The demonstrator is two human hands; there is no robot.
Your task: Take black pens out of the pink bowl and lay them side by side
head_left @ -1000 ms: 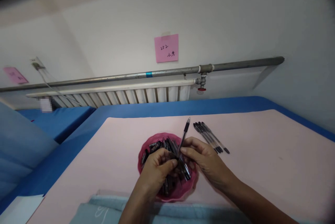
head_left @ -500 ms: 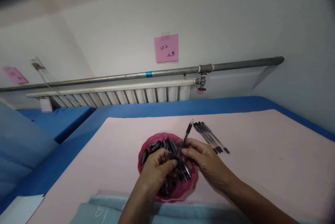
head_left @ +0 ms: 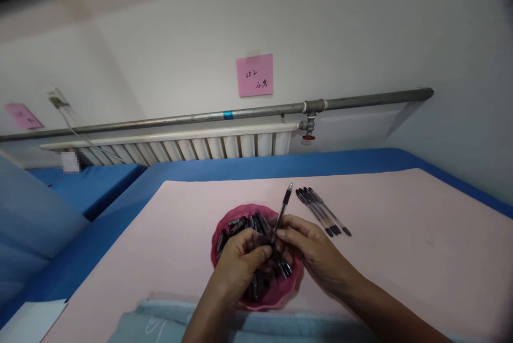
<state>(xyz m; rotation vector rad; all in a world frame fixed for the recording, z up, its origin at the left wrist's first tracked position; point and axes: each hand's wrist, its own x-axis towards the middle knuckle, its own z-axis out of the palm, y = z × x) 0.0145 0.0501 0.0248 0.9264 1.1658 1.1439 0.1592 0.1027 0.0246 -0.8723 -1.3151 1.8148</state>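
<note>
Over a pink scalloped bowl (head_left: 294,284), both my hands meet at one pen (head_left: 285,199). It is clear-barrelled with a black grip, and its bare tip points up and away from me. My right hand (head_left: 315,244) pinches the barrel between thumb and fingers. Closed at the pen's lower end is my left hand (head_left: 242,257), its fingertips partly hiding that end. Dark pen parts (head_left: 238,224), several of them, fill the bowl beneath my hands. To the right, several capped pens (head_left: 320,209) lie side by side on the pink mat.
The pink mat (head_left: 401,236) covers most of the blue table (head_left: 328,158). A folded light-blue cloth (head_left: 168,319) lies at the near edge. Behind the table run a white radiator (head_left: 216,146) and a metal pipe (head_left: 168,121); a pink note (head_left: 255,76) is stuck on the wall.
The pen's tip has shifted slightly to the left, and the pen stands a little steeper. Both hands stay over the bowl in almost the same place.
</note>
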